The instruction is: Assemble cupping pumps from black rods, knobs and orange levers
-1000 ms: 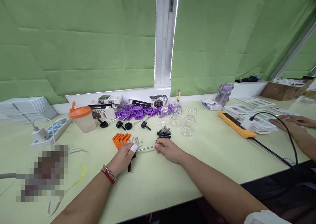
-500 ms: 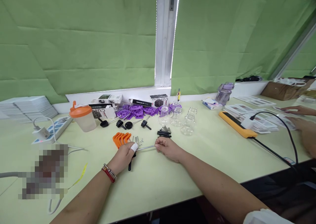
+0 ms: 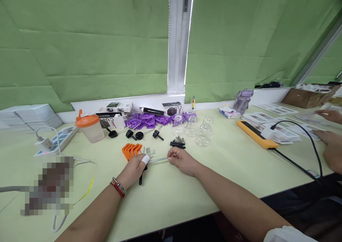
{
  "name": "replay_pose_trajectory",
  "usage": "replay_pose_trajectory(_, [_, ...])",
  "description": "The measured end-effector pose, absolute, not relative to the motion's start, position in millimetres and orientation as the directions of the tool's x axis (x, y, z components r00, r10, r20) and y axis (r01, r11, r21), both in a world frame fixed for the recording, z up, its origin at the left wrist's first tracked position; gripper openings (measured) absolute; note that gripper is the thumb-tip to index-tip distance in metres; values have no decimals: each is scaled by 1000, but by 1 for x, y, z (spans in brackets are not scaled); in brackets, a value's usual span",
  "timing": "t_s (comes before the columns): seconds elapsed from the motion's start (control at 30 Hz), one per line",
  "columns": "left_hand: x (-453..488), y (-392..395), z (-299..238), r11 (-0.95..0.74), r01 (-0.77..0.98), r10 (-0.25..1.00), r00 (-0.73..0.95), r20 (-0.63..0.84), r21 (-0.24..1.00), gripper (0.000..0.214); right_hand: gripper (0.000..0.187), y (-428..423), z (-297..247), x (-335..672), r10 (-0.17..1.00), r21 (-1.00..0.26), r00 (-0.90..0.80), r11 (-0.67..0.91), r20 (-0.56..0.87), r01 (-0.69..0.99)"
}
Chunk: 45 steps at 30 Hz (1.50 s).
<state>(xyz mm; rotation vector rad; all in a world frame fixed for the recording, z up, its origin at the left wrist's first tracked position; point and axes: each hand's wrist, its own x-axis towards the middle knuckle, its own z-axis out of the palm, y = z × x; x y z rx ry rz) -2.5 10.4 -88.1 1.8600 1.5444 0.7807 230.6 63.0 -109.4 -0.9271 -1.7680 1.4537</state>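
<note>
My left hand (image 3: 133, 168) is closed around the black plastic end of a thin metal rod (image 3: 158, 159). A white wrap covers its thumb, and a black stem (image 3: 140, 179) sticks out below the fingers. At the rod's other end my right hand (image 3: 181, 160) pinches the tip, and its fingertips hide whatever else sits there. Just beyond my left hand lie orange angled handles (image 3: 131, 150) and small metal pins (image 3: 149, 151). Black tubes (image 3: 177, 145) and springs (image 3: 180, 140) lie past my right hand. Similar black-headed rods (image 3: 130, 134) rest farther back.
Clear jars (image 3: 202, 139) and purple plastic parts (image 3: 146, 120) stand behind. An orange-lidded cup (image 3: 92, 128) and white power strip (image 3: 60, 138) are left. Rightward are a yellow power strip (image 3: 255, 135), printed sheets (image 3: 287, 138) and another person's hands (image 3: 330, 138).
My hands and the rod stay almost in place. At the far right, the other person's hands have shifted among the sheets and clear bags.
</note>
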Motion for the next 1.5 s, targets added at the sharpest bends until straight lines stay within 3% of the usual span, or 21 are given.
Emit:
replay_pose_trajectory(0.27, [-2,11,-87,-166,652,984,162,78,739,32,13,60,-103,228,860,-981,-511,102,5,163])
replay_pose_trajectory(0.63, [5,5,-80,-196,725,981,144,133,660,29,10,61,-108,225,875,-944,-482,191,41,268])
replay_pose_trajectory(0.83, [7,4,-79,-240,713,971,174,164,659,29,14,61,-111,227,866,-981,-500,120,27,155])
replay_pose_trajectory(0.97, [5,-4,-72,-294,647,952,260,159,703,15,24,54,-103,228,851,-996,-520,88,71,8])
replay_pose_trajectory(1.1, [0,-12,-55,-315,587,933,335,130,746,13,34,50,-97,229,847,-995,-522,81,98,-54])
replay_pose_trajectory(1.17, [-3,-8,-44,-296,555,952,238,193,777,13,38,52,-98,229,838,-996,-539,84,85,-27])
replay_pose_trajectory(1.23, [-7,7,-32,-225,576,968,36,250,786,17,41,54,-102,229,825,-994,-561,106,69,34])
replay_pose_trajectory(1.3, [-9,34,-20,-142,679,950,-110,291,720,20,42,55,-105,230,815,-985,-576,144,64,93])
replay_pose_trajectory(1.37, [-8,67,-11,3,862,948,-163,272,507,25,42,56,-107,230,805,-974,-589,183,71,132])
replay_pose_trajectory(1.5, [1,126,-14,45,931,938,-164,307,362,25,40,55,-106,232,792,-957,-605,227,74,179])
